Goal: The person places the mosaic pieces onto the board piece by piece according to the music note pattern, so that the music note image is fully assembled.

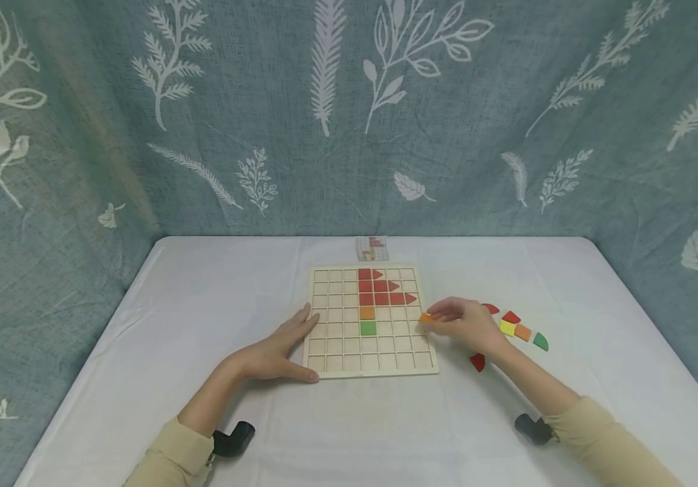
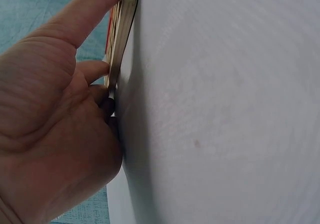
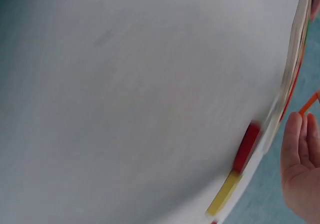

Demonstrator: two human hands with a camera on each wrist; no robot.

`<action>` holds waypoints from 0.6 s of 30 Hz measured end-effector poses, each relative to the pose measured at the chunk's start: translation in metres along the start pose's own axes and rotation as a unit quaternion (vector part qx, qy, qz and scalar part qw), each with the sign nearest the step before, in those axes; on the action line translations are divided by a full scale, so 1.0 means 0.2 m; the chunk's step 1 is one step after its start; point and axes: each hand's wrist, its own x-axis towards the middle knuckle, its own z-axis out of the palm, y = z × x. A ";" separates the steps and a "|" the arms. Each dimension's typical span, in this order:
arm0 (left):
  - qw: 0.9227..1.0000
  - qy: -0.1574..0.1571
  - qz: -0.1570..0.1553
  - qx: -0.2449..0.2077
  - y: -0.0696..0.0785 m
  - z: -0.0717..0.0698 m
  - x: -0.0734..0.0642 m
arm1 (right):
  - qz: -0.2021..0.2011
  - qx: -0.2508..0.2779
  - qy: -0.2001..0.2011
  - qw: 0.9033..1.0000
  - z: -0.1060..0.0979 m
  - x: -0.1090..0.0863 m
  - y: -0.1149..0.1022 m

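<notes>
Pinching the orange piece (image 1: 425,317) at the 3 o'clock edge of the grid board (image 1: 333,345): right hand (image 1: 467,327), clamped on it. The left hand (image 1: 278,348), fingers spread, touches the board's edge around 8 o'clock. Piece looks light, stiff, probably slick but sturdy; best taken by its thin sides. Yellow piece (image 1: 507,328) lies farther out toward 3 o'clock.

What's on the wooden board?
The board carries three rows of red tiles, an orange square and a green square. The left hand and right hand hide bits of its edges; what lies there can't be seen.
</notes>
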 end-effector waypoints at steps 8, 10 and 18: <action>1.000 -0.006 0.011 0.005 -0.01 0.00 -0.02 | -0.062 -0.017 -0.038 0.997 0.15 -0.02 -0.12; 1.000 -0.007 0.012 0.006 -0.02 0.00 -0.02 | -0.078 -0.024 -0.050 0.995 0.19 -0.02 -0.14; 1.000 -0.009 0.009 0.003 -0.01 0.00 -0.03 | -0.171 -0.052 -0.096 0.979 0.30 -0.02 -0.21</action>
